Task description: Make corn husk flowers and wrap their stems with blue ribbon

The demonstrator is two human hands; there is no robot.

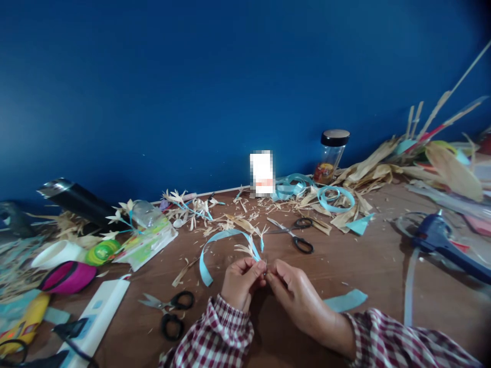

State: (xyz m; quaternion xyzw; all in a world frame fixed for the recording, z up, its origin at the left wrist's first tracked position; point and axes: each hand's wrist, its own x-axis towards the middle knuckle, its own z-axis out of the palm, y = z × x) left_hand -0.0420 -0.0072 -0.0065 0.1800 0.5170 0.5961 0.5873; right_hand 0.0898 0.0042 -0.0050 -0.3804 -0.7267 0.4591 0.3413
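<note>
My left hand [241, 282] and my right hand [297, 296] meet low in the middle of the brown table [376, 266], fingers pinched together. Between them they hold a small dried-husk flower [249, 249] bound with a light blue ribbon [215, 244] that loops away to the left over the table. Both wrists wear red and white checked sleeves. A pair of black-handled scissors [293, 232] lies just beyond the hands, and another pair [171, 309] lies to the left of my left sleeve.
Husk scraps and finished husk flowers [184, 204] litter the back. A black-lidded jar [330, 156], ribbon coils [336, 198] and a heap of dried husks [368, 171] stand at the back right. A blue glue gun [441, 237] lies right. Tape rolls [69, 276], packets and a black tube [82, 202] crowd the left.
</note>
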